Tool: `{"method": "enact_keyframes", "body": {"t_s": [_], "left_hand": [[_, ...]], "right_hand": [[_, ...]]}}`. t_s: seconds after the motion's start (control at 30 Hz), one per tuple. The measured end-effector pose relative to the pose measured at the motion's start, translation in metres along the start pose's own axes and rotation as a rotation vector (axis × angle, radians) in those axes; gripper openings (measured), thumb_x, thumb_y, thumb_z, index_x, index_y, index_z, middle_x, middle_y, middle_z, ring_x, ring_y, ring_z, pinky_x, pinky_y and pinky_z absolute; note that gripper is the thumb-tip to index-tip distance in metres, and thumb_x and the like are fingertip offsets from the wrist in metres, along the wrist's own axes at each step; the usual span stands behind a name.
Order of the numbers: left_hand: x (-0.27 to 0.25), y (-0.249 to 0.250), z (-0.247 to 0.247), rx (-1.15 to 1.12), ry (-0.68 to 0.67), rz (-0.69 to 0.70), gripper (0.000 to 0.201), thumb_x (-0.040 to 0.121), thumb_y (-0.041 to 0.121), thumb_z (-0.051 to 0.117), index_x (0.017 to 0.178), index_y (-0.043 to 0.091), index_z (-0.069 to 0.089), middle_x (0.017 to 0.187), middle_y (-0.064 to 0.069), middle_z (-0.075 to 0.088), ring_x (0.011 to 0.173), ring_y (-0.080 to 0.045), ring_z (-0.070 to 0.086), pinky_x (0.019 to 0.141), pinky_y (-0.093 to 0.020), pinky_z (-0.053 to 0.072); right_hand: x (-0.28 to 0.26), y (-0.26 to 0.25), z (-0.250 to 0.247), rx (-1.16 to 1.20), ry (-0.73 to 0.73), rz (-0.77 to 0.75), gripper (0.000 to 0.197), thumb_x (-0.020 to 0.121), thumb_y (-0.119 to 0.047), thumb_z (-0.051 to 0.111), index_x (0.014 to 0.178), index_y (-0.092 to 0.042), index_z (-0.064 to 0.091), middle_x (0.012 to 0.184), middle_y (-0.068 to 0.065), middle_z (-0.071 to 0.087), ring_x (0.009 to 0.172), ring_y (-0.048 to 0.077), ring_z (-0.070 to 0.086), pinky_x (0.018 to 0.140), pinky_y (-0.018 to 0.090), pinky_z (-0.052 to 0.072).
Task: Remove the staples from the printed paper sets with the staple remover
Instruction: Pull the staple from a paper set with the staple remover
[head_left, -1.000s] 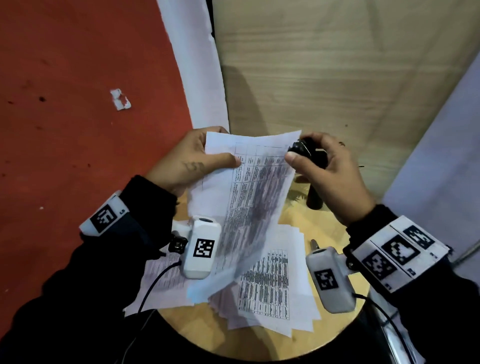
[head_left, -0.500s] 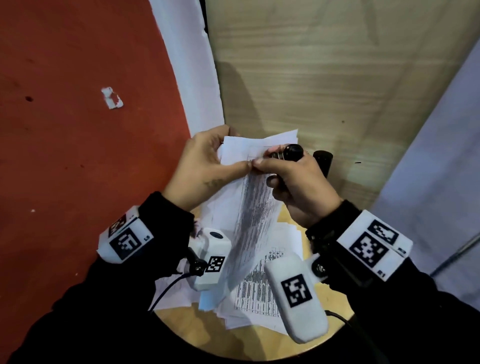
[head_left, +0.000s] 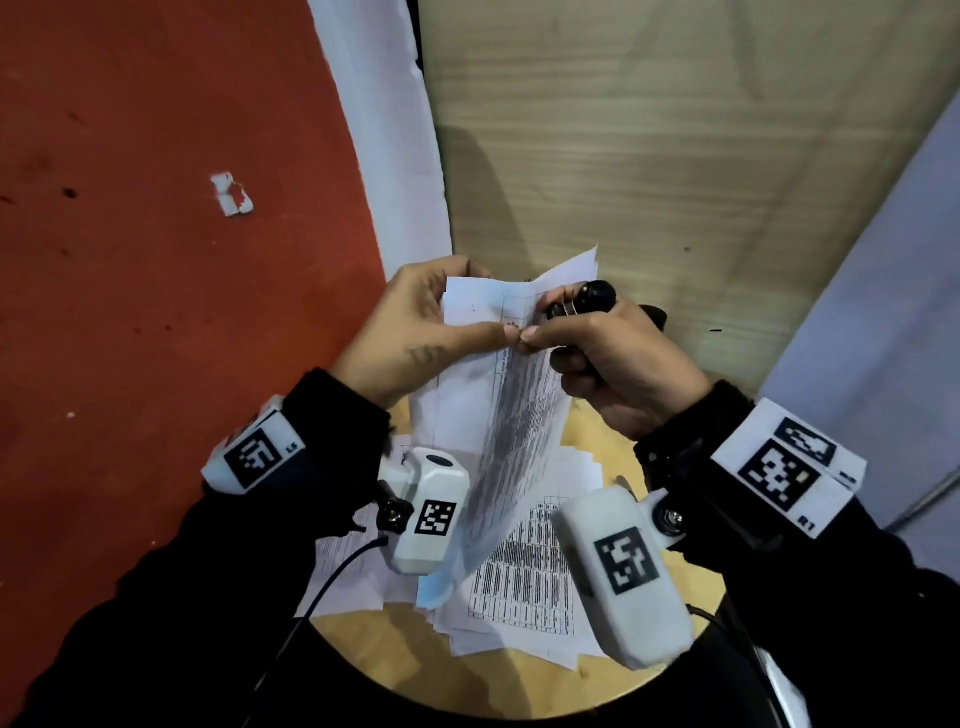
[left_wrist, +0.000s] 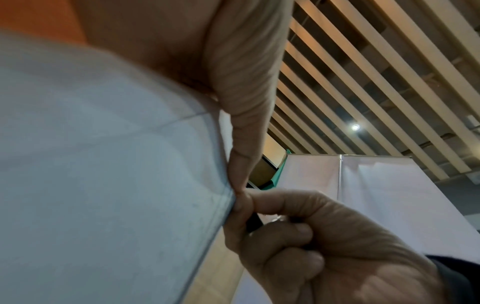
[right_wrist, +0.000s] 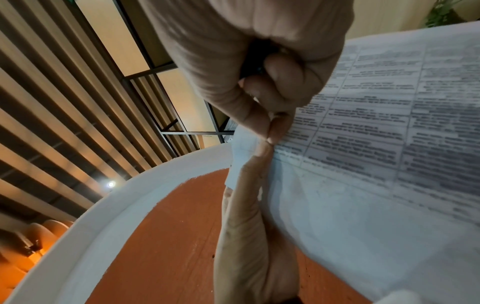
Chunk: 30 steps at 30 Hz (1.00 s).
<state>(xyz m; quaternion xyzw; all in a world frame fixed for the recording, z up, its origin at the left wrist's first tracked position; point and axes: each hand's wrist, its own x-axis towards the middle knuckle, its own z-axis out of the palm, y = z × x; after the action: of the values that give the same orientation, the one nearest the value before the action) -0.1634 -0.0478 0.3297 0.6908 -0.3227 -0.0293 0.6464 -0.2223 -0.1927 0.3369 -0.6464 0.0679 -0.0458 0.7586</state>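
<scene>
I hold a stapled printed paper set (head_left: 514, 405) upright above the table. My left hand (head_left: 467, 332) pinches its upper part, thumb on the printed face and fingers behind. My right hand (head_left: 535, 338) grips the black staple remover (head_left: 587, 299) in its curled fingers. Its thumb and forefinger pinch the sheet's edge right against my left thumb tip. The left wrist view shows the paper's blank back (left_wrist: 103, 164) and the right hand (left_wrist: 324, 236) pinching its edge. From the right wrist I see the printed table (right_wrist: 389, 144) and a dark part of the remover (right_wrist: 253, 59). No staple can be made out.
Several loose printed sheets (head_left: 530, 571) lie spread on the small round wooden table (head_left: 363, 639) under my hands. A black cylinder (head_left: 657, 314) stands just behind my right hand. A white scrap (head_left: 231, 195) lies on the red floor to the left.
My right hand moved left with the remover, from the paper's right edge to my left thumb, and now pinches the sheet there. The paper folded narrower between my hands.
</scene>
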Motion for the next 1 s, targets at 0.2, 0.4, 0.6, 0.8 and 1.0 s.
{"method": "enact_keyframes", "body": {"t_s": [0.2, 0.4, 0.6, 0.8, 1.0], "left_hand": [[-0.002, -0.003, 0.003, 0.314, 0.063, 0.186, 0.02, 0.059, 0.032, 0.067, 0.075, 0.03, 0.055, 0.069, 0.01, 0.056, 0.062, 0.003, 0.046, 0.059, -0.02, 0.037], [-0.002, -0.009, 0.004, 0.378, 0.094, 0.214, 0.024, 0.068, 0.025, 0.075, 0.077, 0.009, 0.059, 0.069, -0.003, 0.063, 0.065, -0.002, 0.049, 0.06, -0.028, 0.041], [0.002, -0.009, -0.008, 0.196, 0.105, 0.089, 0.014, 0.068, 0.009, 0.071, 0.075, 0.011, 0.059, 0.063, 0.009, 0.063, 0.058, -0.003, 0.053, 0.054, -0.019, 0.043], [0.002, -0.001, -0.03, 0.255, 0.091, 0.059, 0.015, 0.067, 0.014, 0.072, 0.076, 0.013, 0.061, 0.078, -0.013, 0.062, 0.067, -0.013, 0.055, 0.061, -0.025, 0.044], [0.004, 0.008, -0.037, 0.323, 0.056, 0.072, 0.019, 0.067, 0.019, 0.075, 0.078, 0.01, 0.063, 0.075, -0.009, 0.064, 0.067, -0.011, 0.055, 0.062, -0.025, 0.043]], "right_hand": [[0.004, -0.002, -0.003, 0.103, -0.029, 0.156, 0.036, 0.084, 0.013, 0.045, 0.063, -0.015, 0.04, 0.047, 0.005, 0.053, 0.03, 0.0, 0.02, 0.029, 0.007, 0.013], [0.002, 0.01, 0.002, 0.076, 0.122, -0.076, 0.033, 0.078, 0.012, 0.054, 0.066, -0.017, 0.043, 0.063, 0.007, 0.048, 0.035, 0.003, 0.033, 0.032, 0.014, 0.028], [-0.006, 0.022, 0.005, -0.752, 0.396, -0.783, 0.022, 0.072, -0.006, 0.059, 0.093, -0.013, 0.053, 0.075, -0.001, 0.059, 0.071, 0.029, 0.059, 0.066, 0.037, 0.044], [0.026, 0.041, -0.029, -1.044, 0.389, -0.418, 0.027, 0.079, -0.002, 0.058, 0.102, -0.014, 0.052, 0.095, 0.012, 0.066, 0.092, 0.034, 0.057, 0.072, 0.036, 0.042], [0.035, 0.031, -0.034, -0.97, 0.376, -0.588, 0.028, 0.072, 0.006, 0.057, 0.096, -0.01, 0.057, 0.092, 0.012, 0.065, 0.087, 0.034, 0.058, 0.072, 0.042, 0.047]]}}
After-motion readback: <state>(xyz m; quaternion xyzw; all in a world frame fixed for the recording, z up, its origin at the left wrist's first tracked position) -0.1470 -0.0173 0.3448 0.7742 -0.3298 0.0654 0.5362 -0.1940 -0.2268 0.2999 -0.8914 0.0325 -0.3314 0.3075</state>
